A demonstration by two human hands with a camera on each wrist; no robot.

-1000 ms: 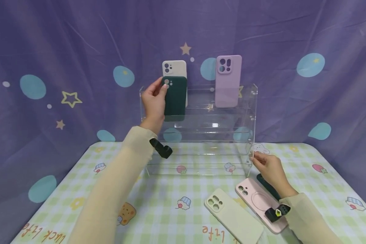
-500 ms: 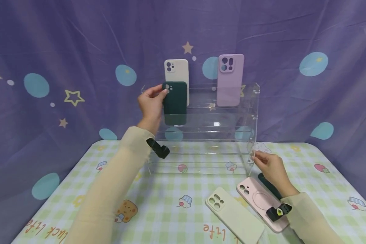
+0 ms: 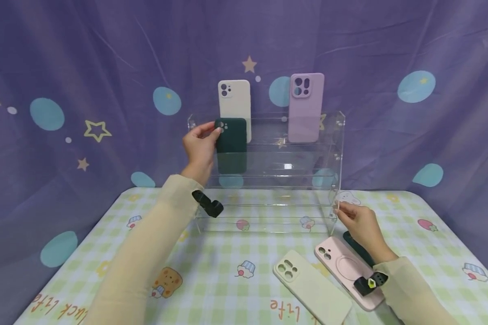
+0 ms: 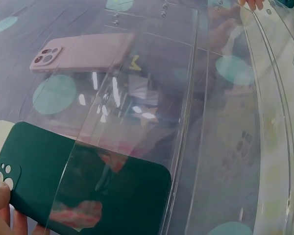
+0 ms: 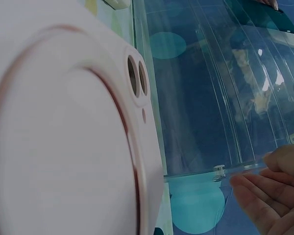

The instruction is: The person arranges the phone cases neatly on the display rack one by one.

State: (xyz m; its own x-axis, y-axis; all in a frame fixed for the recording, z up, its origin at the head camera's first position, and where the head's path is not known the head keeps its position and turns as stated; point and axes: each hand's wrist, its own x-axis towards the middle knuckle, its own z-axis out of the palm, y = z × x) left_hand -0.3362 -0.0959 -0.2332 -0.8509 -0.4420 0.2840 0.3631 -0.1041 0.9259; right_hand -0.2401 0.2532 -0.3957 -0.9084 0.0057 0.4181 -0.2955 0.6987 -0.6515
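Just right of the left hand's [image 3: 200, 145] fingertips stands the dark green case [image 3: 231, 144], pinched near its upper left corner, thumb over the camera holes. Below those fingers, its lower half lies behind a clear front panel of the acrylic stand [image 3: 276, 160]. Beyond the fingertips, the white case [image 3: 236, 104] stands upright one tier higher, its lower part largely covered by the green one; well to their right, on that same tier, stands the lilac case [image 3: 306, 108].

The right hand [image 3: 359, 225] pinches the stand's right side edge between thumb and fingers. Below these fingers, on the checked cloth [image 3: 211, 275], lies the pink case [image 3: 341, 266], partly covered by a black wrist camera [image 3: 370, 283]; beside it, a second dark green item [image 3: 357, 247] is half hidden by the hand. Farther down and left lies the cream case [image 3: 313, 286].
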